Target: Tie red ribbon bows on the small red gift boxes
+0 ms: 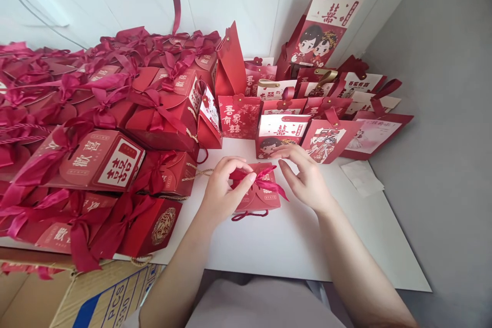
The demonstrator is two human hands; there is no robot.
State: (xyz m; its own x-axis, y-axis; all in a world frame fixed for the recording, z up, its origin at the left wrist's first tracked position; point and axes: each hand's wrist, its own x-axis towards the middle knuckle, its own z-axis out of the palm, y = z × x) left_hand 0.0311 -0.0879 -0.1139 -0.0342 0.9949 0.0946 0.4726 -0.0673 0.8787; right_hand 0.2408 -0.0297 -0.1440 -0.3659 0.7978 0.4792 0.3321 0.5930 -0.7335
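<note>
A small red gift box (257,196) with a magenta ribbon (269,183) on top sits on the white board (292,236) in front of me. My left hand (223,189) is closed, pinching the ribbon at the box's left side. Just to the box's right is my right hand (305,177), fingers curled and slightly apart, fingertips near the ribbon's bow. A red cord handle hangs below the box.
A large pile of finished red ribbon-tied boxes (96,128) fills the left side. Red and white paper gift bags (282,133) stand along the back by the wall. A cardboard carton (103,297) sits at lower left. Grey floor lies to the right.
</note>
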